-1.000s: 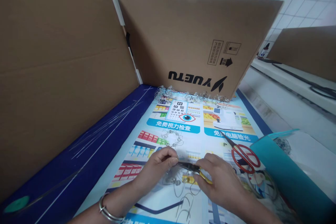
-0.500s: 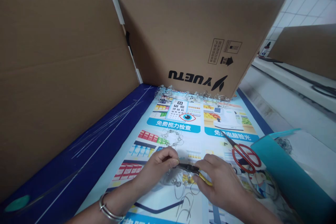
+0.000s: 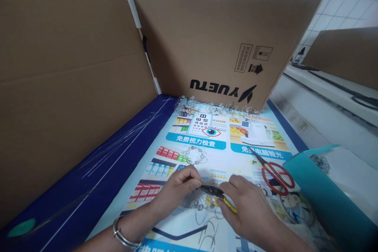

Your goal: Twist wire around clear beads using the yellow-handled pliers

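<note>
Yellow-handled pliers (image 3: pixel 214 191) are gripped in my right hand (image 3: pixel 246 204), their dark jaws reaching left to my left fingertips. My left hand (image 3: pixel 181 187) pinches something thin beside the jaw tips; it looks like wire, though the fingers mostly hide it. Below both hands, clear beads on looped wire (image 3: pixel 199 206) hang or lie over the printed sheet. Curved wire pieces (image 3: pixel 209 232) rest nearer to me. A ring of wire and clear beads (image 3: pixel 194 154) lies just beyond my left hand.
Red-handled scissors (image 3: pixel 277 177) lie at the right, beside a teal box (image 3: pixel 327 189) holding wire. A wire coil (image 3: pixel 297 208) sits nearby. Beaded wire pieces (image 3: pixel 217 109) line the foot of the upright cardboard (image 3: pixel 218 39). Thin straight strands (image 3: pixel 121 138) lie at the left.
The pliers have tilted slightly in my right hand, their jaws still at my left fingertips. My left hand has hardly moved.
</note>
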Demonstrator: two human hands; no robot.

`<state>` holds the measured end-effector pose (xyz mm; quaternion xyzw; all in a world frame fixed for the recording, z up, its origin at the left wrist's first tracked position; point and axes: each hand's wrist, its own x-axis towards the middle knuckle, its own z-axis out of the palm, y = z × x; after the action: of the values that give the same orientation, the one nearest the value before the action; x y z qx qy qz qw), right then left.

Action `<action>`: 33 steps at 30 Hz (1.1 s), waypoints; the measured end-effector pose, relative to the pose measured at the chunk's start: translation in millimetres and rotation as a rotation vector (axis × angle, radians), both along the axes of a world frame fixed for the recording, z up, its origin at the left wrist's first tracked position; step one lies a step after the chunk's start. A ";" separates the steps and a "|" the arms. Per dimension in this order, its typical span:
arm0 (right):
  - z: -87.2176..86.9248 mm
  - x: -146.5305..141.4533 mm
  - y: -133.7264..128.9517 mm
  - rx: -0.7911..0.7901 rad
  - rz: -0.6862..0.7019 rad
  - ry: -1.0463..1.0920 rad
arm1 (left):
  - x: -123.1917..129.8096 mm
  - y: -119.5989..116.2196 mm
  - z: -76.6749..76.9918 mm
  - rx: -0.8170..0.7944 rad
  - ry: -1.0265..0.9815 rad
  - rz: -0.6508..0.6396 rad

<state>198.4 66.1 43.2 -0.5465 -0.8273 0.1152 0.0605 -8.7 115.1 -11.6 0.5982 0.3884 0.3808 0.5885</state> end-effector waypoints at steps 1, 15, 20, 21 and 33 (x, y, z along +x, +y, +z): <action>-0.3 -0.3 -0.4 0.001 0.000 -0.006 | -0.1 -0.2 0.3 -0.003 0.002 0.001; -7.3 -2.8 -2.5 -0.009 0.004 -0.001 | -0.1 -5.7 2.8 0.003 -0.007 0.031; -11.1 -2.9 -3.5 -0.012 0.007 0.012 | 0.0 -5.8 4.8 0.000 -0.012 0.035; -11.6 -2.7 -3.5 -0.010 0.008 0.013 | 0.0 -5.6 4.9 0.003 -0.009 0.035; -13.5 -1.8 -3.1 -0.029 0.026 0.019 | -1.8 -3.4 4.2 0.077 0.036 -0.004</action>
<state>196.6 63.0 29.7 -0.5354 -0.8320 0.1332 0.0587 -10.6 111.7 -7.4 0.6279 0.3829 0.3832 0.5588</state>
